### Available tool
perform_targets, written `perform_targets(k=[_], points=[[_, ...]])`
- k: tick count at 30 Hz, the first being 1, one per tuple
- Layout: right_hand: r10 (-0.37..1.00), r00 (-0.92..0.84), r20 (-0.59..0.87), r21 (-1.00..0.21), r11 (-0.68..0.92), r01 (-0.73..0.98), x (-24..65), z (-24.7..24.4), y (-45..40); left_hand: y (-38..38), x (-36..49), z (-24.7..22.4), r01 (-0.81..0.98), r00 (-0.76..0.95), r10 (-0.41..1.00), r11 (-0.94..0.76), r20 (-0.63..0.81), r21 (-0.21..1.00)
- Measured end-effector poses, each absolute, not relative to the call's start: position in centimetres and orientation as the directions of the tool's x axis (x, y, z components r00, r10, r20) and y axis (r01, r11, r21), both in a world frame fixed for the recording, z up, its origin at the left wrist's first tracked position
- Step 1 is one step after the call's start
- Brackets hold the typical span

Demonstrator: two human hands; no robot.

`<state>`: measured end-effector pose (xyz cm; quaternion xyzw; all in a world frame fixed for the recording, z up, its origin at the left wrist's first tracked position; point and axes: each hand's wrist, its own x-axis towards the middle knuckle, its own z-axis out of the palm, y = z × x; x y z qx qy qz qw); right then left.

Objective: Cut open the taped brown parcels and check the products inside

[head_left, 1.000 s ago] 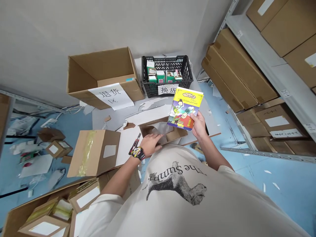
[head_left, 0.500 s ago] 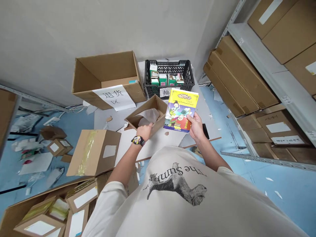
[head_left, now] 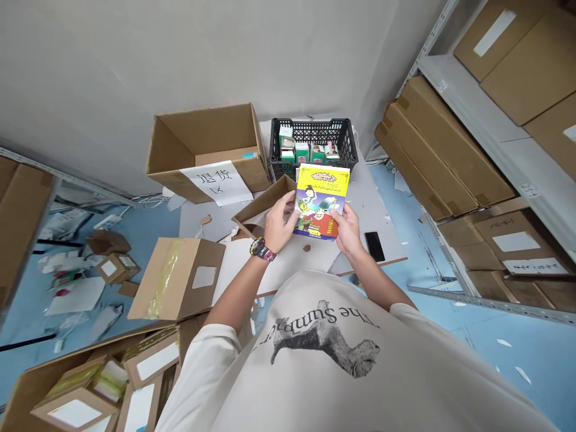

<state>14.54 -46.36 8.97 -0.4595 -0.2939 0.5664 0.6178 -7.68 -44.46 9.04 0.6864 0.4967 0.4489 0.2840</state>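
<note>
My right hand (head_left: 349,231) grips a book (head_left: 320,201) by its lower right side, thumb on the front cover. The cover is yellow at the top, purple and red below, with cartoon figures. At the book's left edge is my left hand (head_left: 279,223), its fingers curved and apart, the thumb tip by the cover; firm contact is hard to make out. A watch sits on that wrist. Behind the left hand, an open small cardboard box (head_left: 258,205) rests on the table (head_left: 288,267), partly hidden by the hand and book.
At the back stand a large open carton (head_left: 173,180) with a paper sign and a black plastic crate (head_left: 352,141) holding several small green-and-white boxes. A phone (head_left: 374,246) lies at right. A taped carton (head_left: 180,279) is at left. Shelves (head_left: 468,120) of cartons line the right.
My left hand has left the small box and come up beside the book's left edge. The book has shifted slightly left in my right hand, uncovering the phone.
</note>
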Motion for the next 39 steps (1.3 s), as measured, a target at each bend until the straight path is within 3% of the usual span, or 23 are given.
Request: perform_targets(k=[10,16,21,25,28,30,33,36,39], points=[[0.983,0.147,-0.108,-0.922,-0.044,-0.384,13.6,9.6,-46.2,-46.6,-6.9,10.3,0.475,0.051,0.922,-0.359,0.383,0.803],[0.986,0.166,-0.009,-0.956,0.04,-0.291,11.8,11.3,-47.0,-46.8,-6.3,9.7,0.408,0.151,0.926,-0.377,0.346,0.832],[0.996,-0.03,0.09,-0.993,0.092,0.076,9.3,11.4,-48.9,-46.5,-5.5,9.4,0.053,0.154,0.944,-0.304,0.294,0.951],[0.95,-0.19,0.246,-0.851,0.305,0.428,7.8,10.1,-49.9,-46.2,-6.3,7.9,-0.122,-0.013,0.992,-0.123,0.122,0.985],[0.916,-0.307,0.257,-0.75,0.39,0.535,7.6,9.5,-50.2,-46.5,-7.2,6.3,-0.257,-0.111,0.994,-0.006,-0.024,0.967],[0.906,-0.322,0.274,-0.726,0.414,0.549,8.2,9.3,-49.9,-46.9,-7.8,5.5,-0.32,-0.122,0.988,0.047,-0.09,0.946],[0.942,-0.164,0.291,-0.795,0.334,0.506,10.2,8.6,-49.0,-47.4,-8.7,5.2,-0.328,-0.131,0.987,0.05,-0.098,0.943],[0.993,-0.004,0.12,-0.951,0.116,0.287,12.3,7.4,-48.0,-47.4,-9.5,5.6,-0.296,-0.135,0.99,0.002,-0.044,0.955],[0.998,-0.005,-0.064,-0.995,-0.063,0.073,13.0,6.6,-47.7,-47.0,-9.9,6.0,-0.264,-0.129,0.992,-0.031,-0.003,0.964]])
